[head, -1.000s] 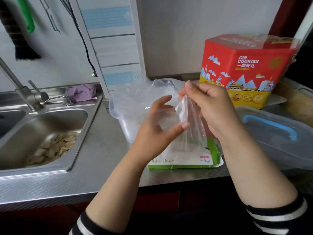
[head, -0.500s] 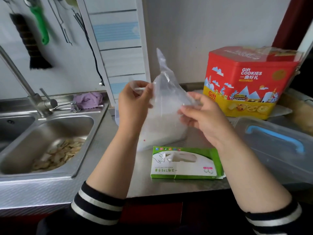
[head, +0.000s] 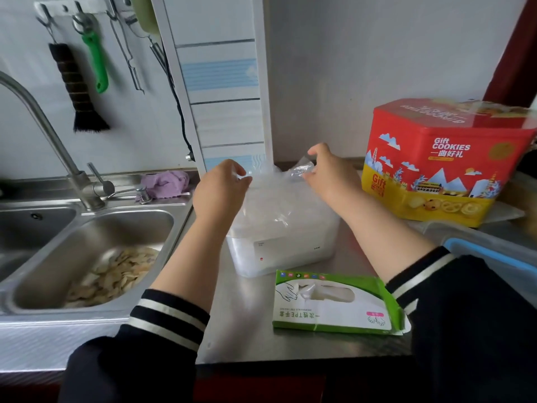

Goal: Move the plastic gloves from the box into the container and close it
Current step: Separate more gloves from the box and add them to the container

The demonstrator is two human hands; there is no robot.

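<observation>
While both hands (head: 220, 184) (head: 329, 173) are pinching the gloves (head: 279, 196) over the container (head: 279, 251), mid-worktop, they're looking flimsy and slippery. Edge pinches are probably working best. More are waiting in the box (head: 334, 303).

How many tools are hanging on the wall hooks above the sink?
4 show clearly: a black brush at the left, a green-handled tool beside it, then a metal tool and another metal piece by the striped panel. The panel may hide more.
</observation>
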